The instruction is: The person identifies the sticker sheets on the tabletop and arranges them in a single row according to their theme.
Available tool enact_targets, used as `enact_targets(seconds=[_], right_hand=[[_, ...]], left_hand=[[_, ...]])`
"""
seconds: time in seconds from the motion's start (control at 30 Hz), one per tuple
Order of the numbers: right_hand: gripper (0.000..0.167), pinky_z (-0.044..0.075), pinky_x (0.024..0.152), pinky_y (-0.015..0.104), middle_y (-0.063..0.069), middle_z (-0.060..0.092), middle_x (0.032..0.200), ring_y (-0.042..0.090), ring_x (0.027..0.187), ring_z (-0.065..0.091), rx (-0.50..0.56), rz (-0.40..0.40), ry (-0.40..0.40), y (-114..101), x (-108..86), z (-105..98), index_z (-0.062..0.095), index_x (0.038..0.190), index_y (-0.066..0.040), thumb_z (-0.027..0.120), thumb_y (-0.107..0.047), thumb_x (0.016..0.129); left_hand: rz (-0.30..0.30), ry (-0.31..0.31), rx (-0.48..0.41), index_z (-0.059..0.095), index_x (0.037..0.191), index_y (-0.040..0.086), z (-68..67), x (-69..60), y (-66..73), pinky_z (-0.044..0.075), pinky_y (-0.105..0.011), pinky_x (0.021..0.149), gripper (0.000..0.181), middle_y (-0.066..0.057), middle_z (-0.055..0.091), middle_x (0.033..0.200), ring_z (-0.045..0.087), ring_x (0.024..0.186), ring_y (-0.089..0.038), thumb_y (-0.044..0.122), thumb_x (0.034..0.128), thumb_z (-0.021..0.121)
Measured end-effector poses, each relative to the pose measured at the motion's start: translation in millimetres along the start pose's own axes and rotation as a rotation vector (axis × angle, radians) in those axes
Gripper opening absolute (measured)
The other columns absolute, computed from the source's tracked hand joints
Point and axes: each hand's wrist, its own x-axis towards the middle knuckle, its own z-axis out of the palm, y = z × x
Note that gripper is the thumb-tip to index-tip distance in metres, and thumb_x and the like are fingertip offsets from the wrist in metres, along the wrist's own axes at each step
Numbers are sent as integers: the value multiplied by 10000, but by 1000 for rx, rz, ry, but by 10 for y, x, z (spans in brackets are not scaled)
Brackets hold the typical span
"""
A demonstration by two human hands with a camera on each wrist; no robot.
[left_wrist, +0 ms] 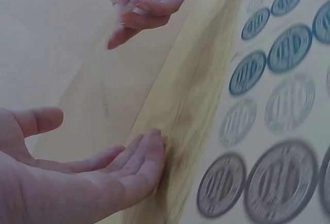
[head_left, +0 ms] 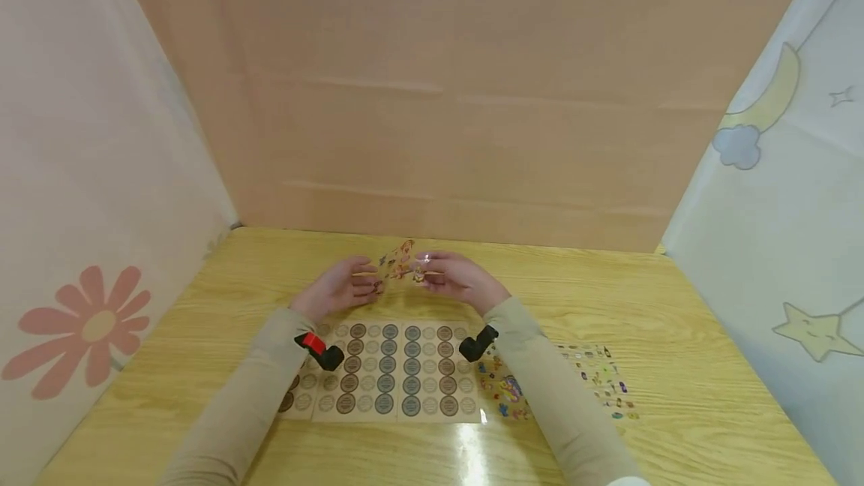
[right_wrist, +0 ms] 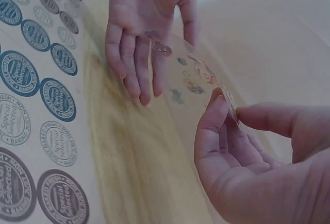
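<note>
Above the back of the table, my right hand (head_left: pixel 462 282) pinches a clear sticker sheet (head_left: pixel 396 261) between thumb and fingers, as the right wrist view also shows. Small colourful pictures (right_wrist: pixel 196 82) are printed on the see-through sheet, which bends slightly and stands tilted. Facing it from the other side is my left hand (head_left: pixel 337 291), palm turned inward and fingers extended. In the left wrist view its thumb stands apart from the fingers (left_wrist: pixel 139 167), with nothing held between them. Whether the left fingers touch the sheet's far edge I cannot tell.
Sheets of round labels (head_left: pixel 398 415) in brown, blue and white lie side by side in front of the hands. To their right, partly under my right forearm, are clear sheets of colourful stickers (head_left: pixel 509 388) and small pictures (head_left: pixel 610 381). Paper-covered walls (head_left: pixel 439 133) enclose the wooden table (head_left: pixel 695 396).
</note>
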Motion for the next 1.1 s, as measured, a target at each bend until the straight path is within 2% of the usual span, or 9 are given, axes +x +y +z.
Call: enact_targets(seconds=[0.17,0.27,0.4,0.53,0.63,0.73,0.9,1.0,1.1], right_hand=[[414,507,722,257,93,567,1032,172,815,559,-3,-39,-5,-76,-170,-55,409,1370,56,505,-12,973],[467,515,740,267,99,578,1051,177,827,572,-15,-55,-5,-110,-284,-107,364,1409,56,515,-29,975],[504,524,761,273,96,603,1055,166,827,596,-43,-85,-4,-141,-472,-214,317,1439,50,509,-36,981],[461,531,745,262,78,626,1017,146,793,603,-54,-111,14,-133,-670,-326,345,1407,60,500,-24,981],[406,534,720,249,62,626,961,135,752,599,-55,-124,30,-96,-826,-407,400,1349,74,519,-22,972],[368,534,712,237,55,607,949,132,735,596,-50,-136,25,-30,-967,-478,430,1308,78,528,-32,971],[391,543,721,232,66,629,1006,133,755,614,-28,-145,32,123,-1219,-646,419,1331,67,531,-35,971],[446,549,737,240,82,643,1041,127,772,620,-57,-137,55,230,-1376,-782,376,1372,76,533,-39,971],[495,552,742,238,74,650,1037,104,767,625,-94,-114,74,342,-1545,-921,320,1412,79,522,-54,980]], left_hand=[[6,-57,-68,434,1211,-12,175,0,-31,327,-469,1081,268,-198,527,1163,531,1106,-316,184,1030,416],[38,-53,-68,460,1206,6,308,-7,-46,369,-428,1054,226,-135,567,1088,563,1043,-256,133,1020,444],[107,-3,7,483,1241,-13,508,-1,-98,497,-342,894,264,-89,623,999,619,883,-184,55,987,504],[171,48,88,507,1244,-36,683,2,-160,545,-290,745,303,-94,653,937,633,795,-172,13,949,558],[214,48,131,535,1222,-28,800,-11,-216,548,-274,706,293,-101,664,908,637,774,-175,4,934,580],[252,21,154,530,1219,-37,894,-58,-280,543,-258,686,293,-103,668,905,640,771,-165,-1,933,582],[257,-2,222,494,1241,-51,1056,-122,-423,548,-248,685,347,-97,673,936,646,769,-142,38,926,608],[249,-3,272,503,1250,-60,1159,-130,-539,560,-273,709,381,-98,682,943,649,752,-128,65,913,627],[231,-19,284,525,1236,-70,1268,-151,-683,570,-316,732,370,-112,691,937,655,740,-135,61,906,629]])
